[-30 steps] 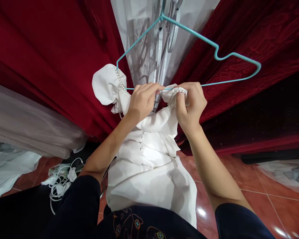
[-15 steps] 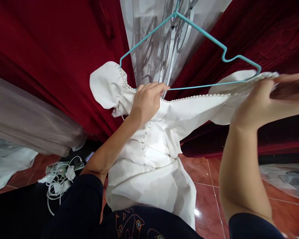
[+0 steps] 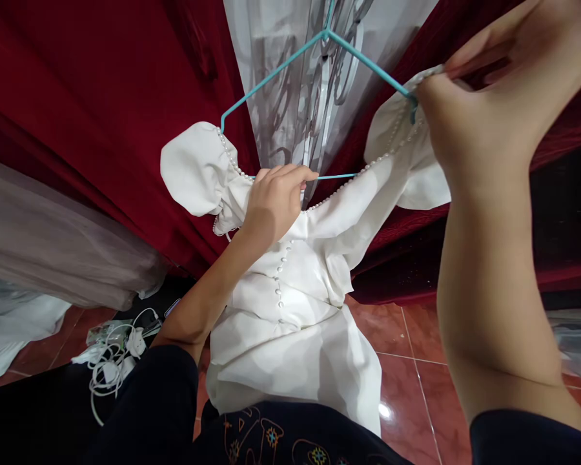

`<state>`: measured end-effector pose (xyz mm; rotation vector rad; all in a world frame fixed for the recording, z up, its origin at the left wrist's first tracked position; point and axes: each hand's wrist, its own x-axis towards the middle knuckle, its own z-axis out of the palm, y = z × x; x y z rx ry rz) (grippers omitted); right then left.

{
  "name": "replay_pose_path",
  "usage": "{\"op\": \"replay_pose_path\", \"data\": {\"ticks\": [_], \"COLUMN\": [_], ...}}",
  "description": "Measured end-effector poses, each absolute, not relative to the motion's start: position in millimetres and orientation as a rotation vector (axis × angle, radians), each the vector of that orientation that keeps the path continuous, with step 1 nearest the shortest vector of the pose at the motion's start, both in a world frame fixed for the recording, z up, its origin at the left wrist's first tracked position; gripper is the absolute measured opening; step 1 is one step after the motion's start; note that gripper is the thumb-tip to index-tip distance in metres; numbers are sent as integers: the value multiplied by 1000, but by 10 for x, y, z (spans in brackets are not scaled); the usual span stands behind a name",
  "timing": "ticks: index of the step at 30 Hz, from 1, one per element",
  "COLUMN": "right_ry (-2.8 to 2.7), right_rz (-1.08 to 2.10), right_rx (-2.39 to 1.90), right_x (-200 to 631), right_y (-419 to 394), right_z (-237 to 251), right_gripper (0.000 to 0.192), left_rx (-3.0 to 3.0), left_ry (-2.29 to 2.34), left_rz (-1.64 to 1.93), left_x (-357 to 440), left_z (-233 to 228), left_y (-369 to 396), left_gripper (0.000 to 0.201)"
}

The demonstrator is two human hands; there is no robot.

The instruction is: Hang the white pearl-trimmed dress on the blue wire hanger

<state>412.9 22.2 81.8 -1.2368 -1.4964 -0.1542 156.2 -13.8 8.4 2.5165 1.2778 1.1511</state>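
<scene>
A white dress with puffed sleeves, pearl-trimmed neckline and a row of small buttons hangs in front of me. My left hand is closed around the middle of its neckline and the lower bar of a turquoise hanger. The hanger's left end sits inside the left puffed sleeve. At the upper right, my right hand pinches the pearl edge of the other sleeve, pulled up over the hanger's right end. That hanger end is partly covered by fabric.
Red curtains hang on both sides of a grey-white panel with ornate metalwork. White cables lie on a black surface at lower left. Red floor tiles show below, and sheer pale fabric hangs at left.
My right hand has moved up and inward, bringing the sleeve edge onto the hanger's right end, which was more exposed before. My left hand keeps its hold on the neckline.
</scene>
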Motion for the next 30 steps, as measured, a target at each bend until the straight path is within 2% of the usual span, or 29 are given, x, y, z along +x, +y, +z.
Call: {"op": "replay_pose_path", "data": {"ticks": [2,4,6,9,15,18,23,24,28,30], "right_ry": [-1398,-1362,-1400,-1529,-1810,-1691,-1647,-1661,-1675,-1664], "right_rz": [-106,-88,-197,-467,-244,-303,-352,-365,-429,-424], "right_rx": [-1267,-1139,-943,-753,-1065,-1062,-1039,-1027,-970,-953], "right_x": [4018,3967,3913,3741,3479,3481,3387,3373,3411,3454], "right_y": [217,166,56,-150,-237,-194,-221,-224,-173,-134], "right_z": [799,701,540,236,-315,-404,-394,-391,-396,-399], "right_gripper": [25,16,12,22,28,24,21,21,21,20], "left_rx": [2525,2528,2525,2513,2585,2539,2155,2127,2229,2149], "left_ry": [1287,1288,1289,1306,1311,1362,1738,1776,1645,1441], "left_rz": [1166,1188,1200,1195,1167,1345,2127,2198,1873,2001], "left_x": [1535,1516,1514,1553,1737,1781,1585,1511,1192,1021], "left_z": [75,74,83,92,-120,-213,-73,-28,122,193], "left_y": [-142,-150,-165,-192,-214,-216,9,90,370,452], "left_gripper": [43,43,44,44,46,49,49,51,46,34]}}
